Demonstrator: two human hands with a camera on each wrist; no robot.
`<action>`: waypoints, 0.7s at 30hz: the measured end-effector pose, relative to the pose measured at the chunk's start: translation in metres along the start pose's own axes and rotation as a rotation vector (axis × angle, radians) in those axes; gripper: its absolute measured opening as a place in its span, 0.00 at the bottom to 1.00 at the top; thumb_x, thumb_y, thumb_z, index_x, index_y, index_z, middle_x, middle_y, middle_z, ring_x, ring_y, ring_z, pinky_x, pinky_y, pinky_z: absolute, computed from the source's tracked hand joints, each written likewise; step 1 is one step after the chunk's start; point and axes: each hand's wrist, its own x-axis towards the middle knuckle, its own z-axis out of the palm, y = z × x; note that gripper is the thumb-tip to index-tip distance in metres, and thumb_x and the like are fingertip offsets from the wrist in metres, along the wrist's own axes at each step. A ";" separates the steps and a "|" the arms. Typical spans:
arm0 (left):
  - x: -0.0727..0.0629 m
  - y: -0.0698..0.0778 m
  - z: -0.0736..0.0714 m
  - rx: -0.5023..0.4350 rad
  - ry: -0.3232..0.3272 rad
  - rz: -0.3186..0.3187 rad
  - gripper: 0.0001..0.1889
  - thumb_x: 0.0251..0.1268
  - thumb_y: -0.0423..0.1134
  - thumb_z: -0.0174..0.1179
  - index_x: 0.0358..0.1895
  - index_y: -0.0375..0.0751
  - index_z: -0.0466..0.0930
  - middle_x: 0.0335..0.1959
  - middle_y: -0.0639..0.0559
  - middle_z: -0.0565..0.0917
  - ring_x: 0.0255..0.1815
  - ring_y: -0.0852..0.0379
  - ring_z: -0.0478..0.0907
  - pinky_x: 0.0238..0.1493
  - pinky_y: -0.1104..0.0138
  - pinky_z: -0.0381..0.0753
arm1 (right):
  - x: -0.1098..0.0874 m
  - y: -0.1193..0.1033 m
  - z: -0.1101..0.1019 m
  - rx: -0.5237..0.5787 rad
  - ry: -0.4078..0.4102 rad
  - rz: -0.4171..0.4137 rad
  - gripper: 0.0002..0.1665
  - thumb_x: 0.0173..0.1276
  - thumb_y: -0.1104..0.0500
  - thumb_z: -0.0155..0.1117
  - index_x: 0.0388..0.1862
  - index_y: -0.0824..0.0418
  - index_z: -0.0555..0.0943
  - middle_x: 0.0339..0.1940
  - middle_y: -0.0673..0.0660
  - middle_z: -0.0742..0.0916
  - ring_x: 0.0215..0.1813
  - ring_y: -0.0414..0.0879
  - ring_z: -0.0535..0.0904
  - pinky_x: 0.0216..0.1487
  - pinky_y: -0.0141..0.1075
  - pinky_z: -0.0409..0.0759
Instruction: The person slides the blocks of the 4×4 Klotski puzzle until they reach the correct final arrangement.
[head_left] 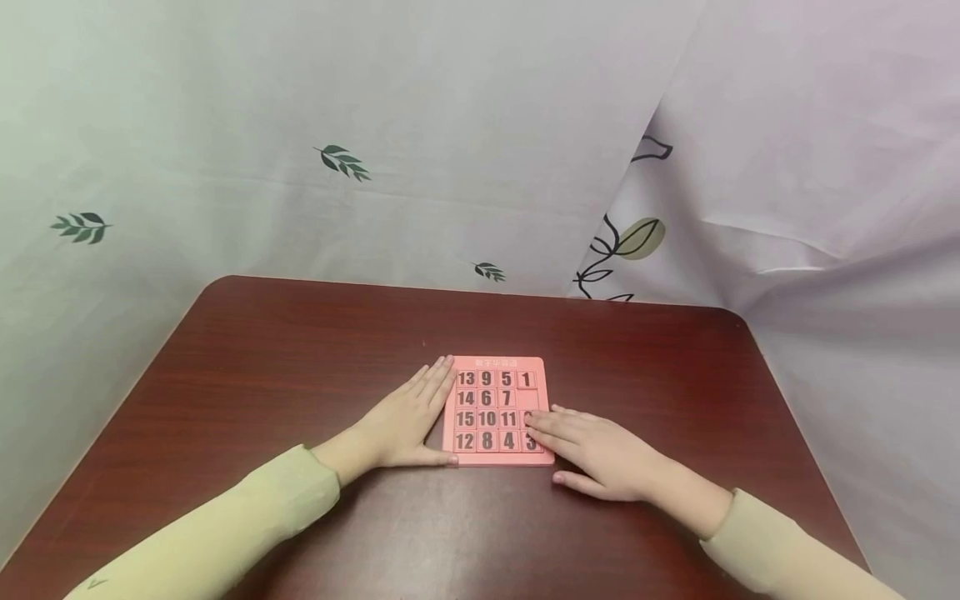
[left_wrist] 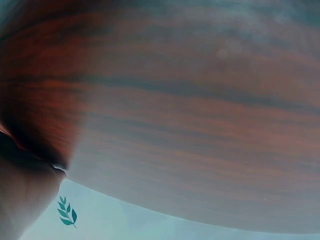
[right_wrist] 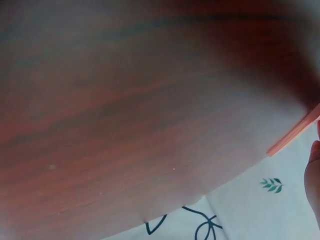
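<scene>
A pink sliding number puzzle (head_left: 498,459) lies flat on the table, its black-numbered tiles facing up. The gap in its grid is in the second row at the right, under the tile marked 1 (head_left: 527,380). My left hand (head_left: 397,427) rests along the puzzle's left side, fingers extended and thumb at the lower left corner. From the right, my right hand (head_left: 607,454) reaches over the frame with straight fingers, fingertips touching a partly covered tile just below the gap. The right wrist view catches the puzzle's edge (right_wrist: 292,132) and part of a finger.
A dark red-brown wooden table (head_left: 300,350) with rounded far corners carries the puzzle. Behind it hangs a pale curtain (head_left: 450,125) printed with leaves, and more cloth (head_left: 825,250) hangs at the right. The left wrist view shows mostly blurred tabletop (left_wrist: 175,125).
</scene>
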 end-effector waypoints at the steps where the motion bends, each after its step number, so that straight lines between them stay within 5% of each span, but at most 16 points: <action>1: 0.000 0.000 0.000 0.001 0.001 0.000 0.68 0.59 0.80 0.58 0.83 0.23 0.49 0.87 0.27 0.48 0.89 0.35 0.49 0.88 0.49 0.55 | 0.000 0.000 0.000 -0.003 0.000 -0.002 0.38 0.74 0.44 0.69 0.76 0.62 0.76 0.78 0.58 0.80 0.79 0.53 0.75 0.76 0.53 0.77; 14: 0.000 -0.001 0.001 -0.003 -0.002 0.004 0.68 0.59 0.81 0.58 0.83 0.23 0.50 0.87 0.27 0.49 0.89 0.35 0.48 0.88 0.49 0.56 | 0.015 0.018 0.002 -0.008 -0.046 0.092 0.38 0.78 0.43 0.65 0.79 0.61 0.73 0.80 0.57 0.77 0.81 0.54 0.73 0.79 0.55 0.74; 21: -0.001 -0.001 -0.001 -0.001 0.005 0.009 0.68 0.59 0.80 0.58 0.83 0.23 0.50 0.86 0.26 0.49 0.89 0.35 0.49 0.88 0.49 0.56 | 0.009 0.008 0.000 -0.010 -0.008 0.038 0.39 0.76 0.44 0.66 0.78 0.61 0.74 0.80 0.58 0.78 0.80 0.53 0.74 0.77 0.54 0.76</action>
